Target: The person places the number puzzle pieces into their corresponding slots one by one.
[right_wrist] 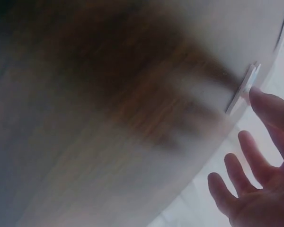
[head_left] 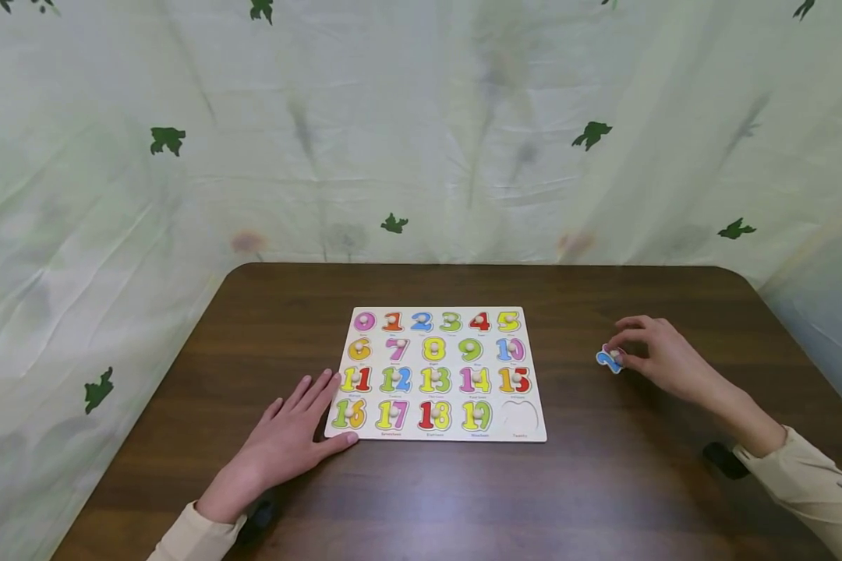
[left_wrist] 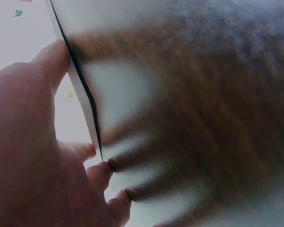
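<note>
A white number puzzle board (head_left: 421, 451) lies on the table, holding colourful knobbed number pieces from 0 to 19. Its bottom-right recess (head_left: 520, 417) has no piece in it. My left hand (head_left: 284, 436) spreads along the board's left side, thumb at the lower left corner and fingertips by the edge; the left wrist view shows the fingers (left_wrist: 100, 176) right at that edge. Off to the right, my right hand (head_left: 663, 362) pinches a small blue and pink puzzle piece (head_left: 607, 361) by its knob between thumb and index finger. In the right wrist view the piece (right_wrist: 242, 90) appears edge-on.
The dark brown wooden table (head_left: 568, 499) has rounded far corners. Behind it hangs a pale curtain (head_left: 421, 140) with green leaf shapes. Dark wrist devices (head_left: 725, 460) sit under both forearms, near the cream sleeves (head_left: 800, 475).
</note>
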`<action>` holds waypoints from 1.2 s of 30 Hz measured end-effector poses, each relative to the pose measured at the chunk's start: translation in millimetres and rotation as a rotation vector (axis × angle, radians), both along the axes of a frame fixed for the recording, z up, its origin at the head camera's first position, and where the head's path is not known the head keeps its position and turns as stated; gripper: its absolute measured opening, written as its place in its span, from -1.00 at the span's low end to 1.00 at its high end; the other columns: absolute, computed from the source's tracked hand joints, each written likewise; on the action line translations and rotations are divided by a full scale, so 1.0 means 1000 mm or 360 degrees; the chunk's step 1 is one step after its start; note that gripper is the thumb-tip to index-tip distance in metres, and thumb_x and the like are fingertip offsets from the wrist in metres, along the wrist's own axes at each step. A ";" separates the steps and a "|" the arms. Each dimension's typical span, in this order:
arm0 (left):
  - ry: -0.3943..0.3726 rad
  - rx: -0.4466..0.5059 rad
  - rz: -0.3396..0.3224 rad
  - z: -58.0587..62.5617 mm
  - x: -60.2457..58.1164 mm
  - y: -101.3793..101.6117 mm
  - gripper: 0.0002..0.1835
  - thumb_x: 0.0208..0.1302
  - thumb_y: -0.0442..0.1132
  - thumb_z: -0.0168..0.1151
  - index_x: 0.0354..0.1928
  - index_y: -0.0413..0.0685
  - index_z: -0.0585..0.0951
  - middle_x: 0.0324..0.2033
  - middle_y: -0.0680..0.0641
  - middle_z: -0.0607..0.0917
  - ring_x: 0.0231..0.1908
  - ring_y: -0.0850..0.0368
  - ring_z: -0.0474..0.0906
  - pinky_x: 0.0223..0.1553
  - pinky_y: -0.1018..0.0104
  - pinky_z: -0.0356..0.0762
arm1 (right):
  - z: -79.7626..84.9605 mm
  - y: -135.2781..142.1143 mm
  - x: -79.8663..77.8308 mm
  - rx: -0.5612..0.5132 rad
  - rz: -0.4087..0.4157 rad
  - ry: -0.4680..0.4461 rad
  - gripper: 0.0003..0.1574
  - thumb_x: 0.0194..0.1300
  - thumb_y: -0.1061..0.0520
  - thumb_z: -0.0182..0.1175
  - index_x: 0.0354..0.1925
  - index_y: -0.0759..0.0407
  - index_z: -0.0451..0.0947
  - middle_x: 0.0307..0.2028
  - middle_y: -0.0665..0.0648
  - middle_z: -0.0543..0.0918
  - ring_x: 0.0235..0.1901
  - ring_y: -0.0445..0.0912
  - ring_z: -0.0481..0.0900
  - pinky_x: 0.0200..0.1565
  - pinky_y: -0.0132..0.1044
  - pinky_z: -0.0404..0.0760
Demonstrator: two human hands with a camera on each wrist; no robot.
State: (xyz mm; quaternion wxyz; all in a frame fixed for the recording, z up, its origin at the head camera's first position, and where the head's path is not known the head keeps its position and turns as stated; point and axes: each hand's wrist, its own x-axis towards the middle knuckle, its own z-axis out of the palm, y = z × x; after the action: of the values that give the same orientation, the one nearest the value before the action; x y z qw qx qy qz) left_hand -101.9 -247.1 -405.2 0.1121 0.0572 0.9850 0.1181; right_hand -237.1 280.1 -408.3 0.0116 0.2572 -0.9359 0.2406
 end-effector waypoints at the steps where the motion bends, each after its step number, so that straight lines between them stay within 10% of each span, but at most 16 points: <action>1: -0.0007 -0.0001 0.0004 0.000 0.000 0.000 0.12 0.12 0.54 0.05 0.55 -0.01 0.08 0.50 -0.17 0.09 0.46 -0.29 -0.06 0.25 -0.46 -0.02 | -0.001 0.000 -0.001 0.0008 -0.0003 -0.0017 -0.78 0.17 0.30 0.38 -0.16 0.16 0.73 0.10 0.42 0.50 0.11 0.40 0.31 0.06 0.34 0.29; 18: -0.0020 -0.0011 0.0003 0.000 -0.002 0.000 0.12 0.12 0.55 0.04 0.55 -0.01 0.07 0.51 -0.17 0.08 0.46 -0.28 -0.08 0.26 -0.45 -0.04 | 0.001 -0.020 0.010 -0.0069 -0.0089 -0.0081 -0.87 0.23 0.22 0.37 -0.21 0.16 0.71 0.11 0.34 0.51 0.20 0.37 0.24 0.12 0.33 0.24; 36: -0.0007 -0.0001 -0.0006 -0.001 -0.001 0.000 0.12 0.13 0.55 0.03 0.55 -0.02 0.07 0.51 -0.17 0.08 0.46 -0.28 -0.08 0.27 -0.45 -0.05 | 0.002 -0.101 0.042 -0.0180 0.0315 -0.0134 -0.82 0.09 0.05 0.51 -0.34 -0.21 0.70 0.06 0.04 0.55 0.15 0.06 0.37 0.11 0.05 0.44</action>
State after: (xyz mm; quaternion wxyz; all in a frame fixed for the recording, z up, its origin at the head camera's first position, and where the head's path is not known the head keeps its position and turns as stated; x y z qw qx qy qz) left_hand -103.2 -247.5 -405.8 0.1146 0.0588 0.9847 0.1177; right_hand -195.1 179.5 -406.1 -0.0371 0.3369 -0.8905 0.3036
